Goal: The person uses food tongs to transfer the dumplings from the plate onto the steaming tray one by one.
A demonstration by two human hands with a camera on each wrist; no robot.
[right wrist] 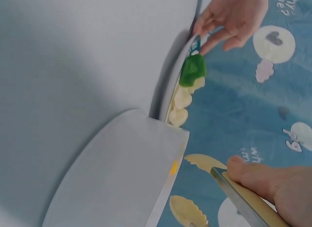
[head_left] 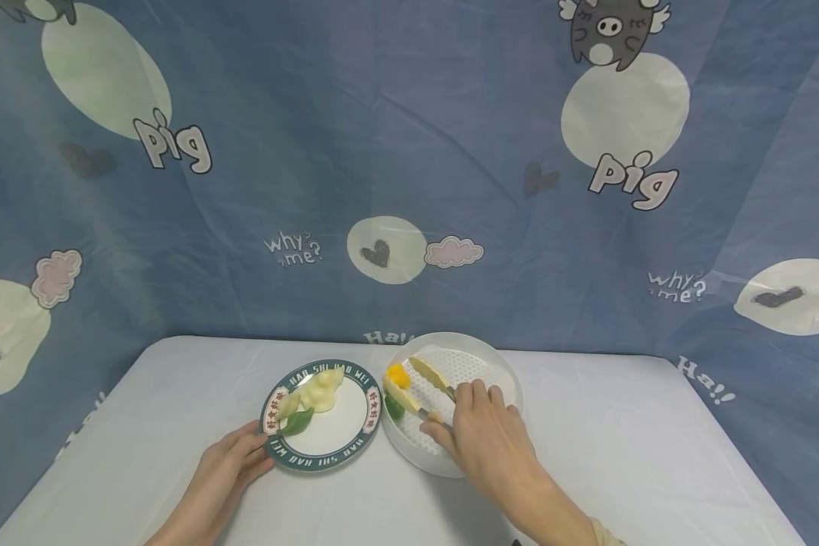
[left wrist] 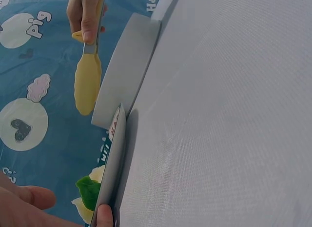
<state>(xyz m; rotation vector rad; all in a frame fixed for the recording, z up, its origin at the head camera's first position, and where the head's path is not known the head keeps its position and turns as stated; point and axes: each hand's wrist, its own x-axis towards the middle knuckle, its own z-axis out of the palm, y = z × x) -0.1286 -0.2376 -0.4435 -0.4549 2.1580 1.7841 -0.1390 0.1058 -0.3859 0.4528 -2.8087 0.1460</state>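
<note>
Yellow-tipped metal tongs [head_left: 431, 374], right hand [head_left: 491, 444] gripping: we judge light, springy; squeeze mid-arm. Round green-rimmed white plate [head_left: 341, 428], left hand [head_left: 221, 474] touching loosely: likely stiff; hold edge.

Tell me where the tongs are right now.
In the head view, the tongs are below centre, held in the right hand, tips over the left side of the white tray, just right of the plate.

Smooth plate [head_left: 324, 460], matt plastic-looking basin [left wrist: 126, 66], metal-and-plastic tongs [left wrist: 87, 83], creased cloth backdrop [head_left: 437, 114].
</note>
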